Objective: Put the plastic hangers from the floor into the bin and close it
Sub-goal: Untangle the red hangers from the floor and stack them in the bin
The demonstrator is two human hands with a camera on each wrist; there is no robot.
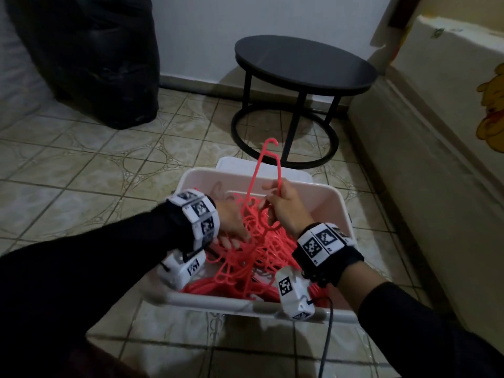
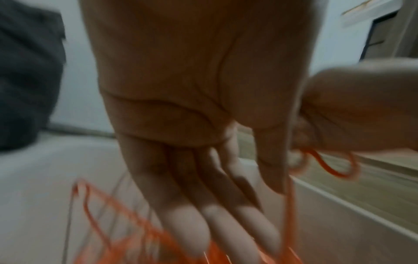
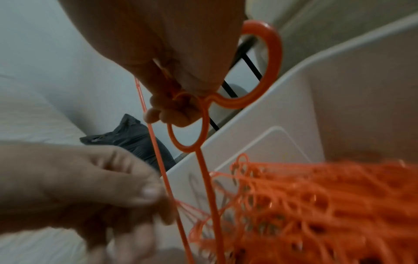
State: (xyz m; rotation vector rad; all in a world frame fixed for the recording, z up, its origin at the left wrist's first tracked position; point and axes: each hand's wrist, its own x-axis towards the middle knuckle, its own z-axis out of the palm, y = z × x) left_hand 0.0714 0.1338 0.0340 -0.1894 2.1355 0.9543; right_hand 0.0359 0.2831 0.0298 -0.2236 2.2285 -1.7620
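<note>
The right hand (image 1: 283, 207) has its fingers curled tight round one coral hanger (image 1: 266, 165), pinching the thin plastic near the loops, so that the hanger stands up out of the white bin (image 1: 335, 203) with its hook toward twelve o'clock. The left hand (image 1: 231, 222) reaches into the bin from nine o'clock with its fingers (image 2: 192, 230) straight and close together, pressing down on the tangled heap of hangers (image 1: 245, 266); it grasps nothing that shows. The heap fills much of the bin and the held hanger's lower arms run down into it, tangled among the others. The bin sits on the tiled floor (image 1: 81, 173) with its lid (image 1: 234, 162) lying behind the far rim at twelve o'clock. Beyond that stands a round black side table (image 1: 305, 64), its ring base just beside the lid. A black plastic bag (image 1: 90, 58) bulks at ten o'clock, well apart, and a pale mattress edge (image 1: 436, 132) runs along three o'clock.
</note>
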